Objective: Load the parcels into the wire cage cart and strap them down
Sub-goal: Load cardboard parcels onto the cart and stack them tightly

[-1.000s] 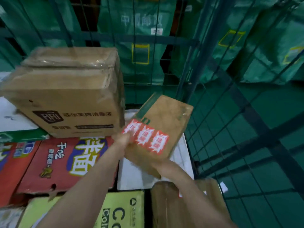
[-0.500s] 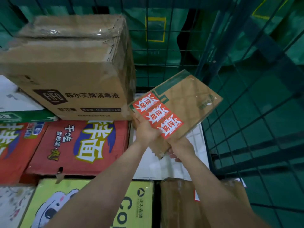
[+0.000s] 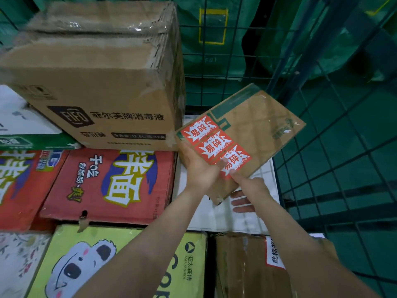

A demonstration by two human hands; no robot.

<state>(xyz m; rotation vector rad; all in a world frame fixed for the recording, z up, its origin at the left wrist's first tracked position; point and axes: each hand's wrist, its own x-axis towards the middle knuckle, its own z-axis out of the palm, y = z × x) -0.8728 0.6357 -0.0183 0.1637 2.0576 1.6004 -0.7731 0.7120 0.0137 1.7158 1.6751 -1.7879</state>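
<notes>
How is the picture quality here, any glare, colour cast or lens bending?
Head view: dim, with a green cast over the wire cage; glare glints on the tape atop the big brown carton; the wide lens bows the cage bars and stretches the forearms; the small parcel gripped by the left hand and right hand reads sharply.

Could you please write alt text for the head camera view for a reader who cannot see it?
The left hand and right hand hold a cardboard parcel with red stickers, tilted above a white box in the wire cage cart, beside a brown carton.
</notes>
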